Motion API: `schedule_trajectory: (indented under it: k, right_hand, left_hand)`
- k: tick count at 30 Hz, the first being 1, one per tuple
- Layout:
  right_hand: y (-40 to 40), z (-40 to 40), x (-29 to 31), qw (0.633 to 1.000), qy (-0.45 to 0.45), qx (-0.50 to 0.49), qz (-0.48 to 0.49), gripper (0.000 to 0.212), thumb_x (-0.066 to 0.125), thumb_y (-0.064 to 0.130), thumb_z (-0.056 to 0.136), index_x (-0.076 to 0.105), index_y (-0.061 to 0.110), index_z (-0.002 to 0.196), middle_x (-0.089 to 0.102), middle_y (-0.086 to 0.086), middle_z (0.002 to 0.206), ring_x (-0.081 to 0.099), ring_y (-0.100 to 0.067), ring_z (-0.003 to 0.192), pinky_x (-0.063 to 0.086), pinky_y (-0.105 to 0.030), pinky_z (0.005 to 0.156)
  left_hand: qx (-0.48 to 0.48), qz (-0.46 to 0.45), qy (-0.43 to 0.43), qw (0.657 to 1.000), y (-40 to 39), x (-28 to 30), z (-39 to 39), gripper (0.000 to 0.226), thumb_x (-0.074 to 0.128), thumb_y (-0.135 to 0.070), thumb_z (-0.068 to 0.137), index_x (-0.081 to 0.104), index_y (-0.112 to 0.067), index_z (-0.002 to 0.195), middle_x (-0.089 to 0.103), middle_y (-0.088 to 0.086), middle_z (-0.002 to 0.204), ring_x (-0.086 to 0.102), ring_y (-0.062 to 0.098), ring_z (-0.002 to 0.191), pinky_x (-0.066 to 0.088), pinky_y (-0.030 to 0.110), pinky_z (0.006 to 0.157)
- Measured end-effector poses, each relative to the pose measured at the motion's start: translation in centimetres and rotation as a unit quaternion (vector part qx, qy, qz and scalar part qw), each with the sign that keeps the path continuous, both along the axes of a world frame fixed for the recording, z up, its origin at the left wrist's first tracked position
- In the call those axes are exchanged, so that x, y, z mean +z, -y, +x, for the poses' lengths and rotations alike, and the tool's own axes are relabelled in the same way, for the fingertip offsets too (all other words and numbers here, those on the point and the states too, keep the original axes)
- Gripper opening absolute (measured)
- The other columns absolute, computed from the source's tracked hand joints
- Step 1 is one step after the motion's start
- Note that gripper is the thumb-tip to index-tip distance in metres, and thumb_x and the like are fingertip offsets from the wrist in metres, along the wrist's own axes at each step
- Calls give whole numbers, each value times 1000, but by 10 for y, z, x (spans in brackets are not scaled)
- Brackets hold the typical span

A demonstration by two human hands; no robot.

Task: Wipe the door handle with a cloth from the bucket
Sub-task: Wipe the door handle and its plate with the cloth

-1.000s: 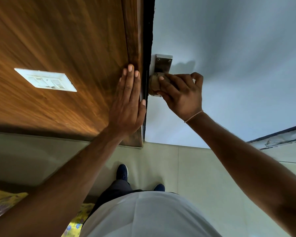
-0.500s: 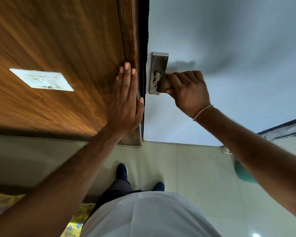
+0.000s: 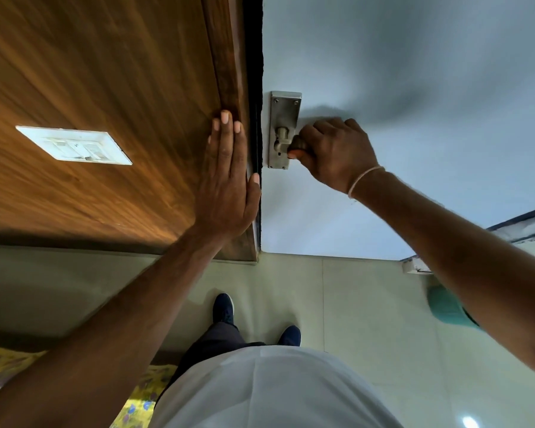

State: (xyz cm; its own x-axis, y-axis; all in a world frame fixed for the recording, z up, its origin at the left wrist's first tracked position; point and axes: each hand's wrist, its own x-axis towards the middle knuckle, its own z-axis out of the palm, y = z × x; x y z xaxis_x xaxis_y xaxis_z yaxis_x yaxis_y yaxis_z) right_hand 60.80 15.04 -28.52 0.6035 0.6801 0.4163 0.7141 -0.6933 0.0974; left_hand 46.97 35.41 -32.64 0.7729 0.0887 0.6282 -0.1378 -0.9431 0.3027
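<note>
- Wiping looks under way: the right hand (image 3: pixel 334 152) is clenched around the lever of the door handle (image 3: pixel 283 140), with a small dark wad that I take to be the cloth (image 3: pixel 298 145) bunched inside the fist.
- Most of that cloth is hidden by the fingers (image 3: pixel 314 131), so its colour and size are hard to tell; only a brownish edge shows beside the stem.
- Judging by how it crumples, the cloth is soft and light and will mould to the lever; if damp it may slip on the metal, so a full wrap-around grasp suits best.
- Mounted on the pale door (image 3: pixel 383 72) close to its edge, the handle is a brushed metal plate (image 3: pixel 285 106) with screws at the top and a short stem leading out to the lever.
- It should be stiff and fixed, though the lever probably turns under pressure, so steady squeezing along its length is wiser than pushing down.
- Resting flat and open on the wooden frame (image 3: pixel 229 57), the left hand (image 3: pixel 229 180) grasps nothing and seems to brace the body.
- Below the right forearm, a green bucket (image 3: pixel 445 307) stands on the floor, partly hidden.
</note>
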Motion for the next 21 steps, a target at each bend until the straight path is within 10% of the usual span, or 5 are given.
schedule_trajectory:
  k: [15,21]
  right_hand:
    - [20,7,-12,1000,-14,0,19,36,59,51,104,66,16,105,73,-10,105,70,-39,96,51,-43,80]
    - [58,-2,-24,967,-210,-27,141,14,65,38,103,66,24,101,68,2,96,67,-31,78,53,-38,66]
  left_hand:
    - [11,-12,-5,1000,7,0,1,73,50,-18,107,22,13,167,19,36,177,16,48,169,22,59,138]
    - [9,-7,-12,1000,7,1,0,73,47,-19,109,20,12,168,16,35,178,13,47,169,22,59,138]
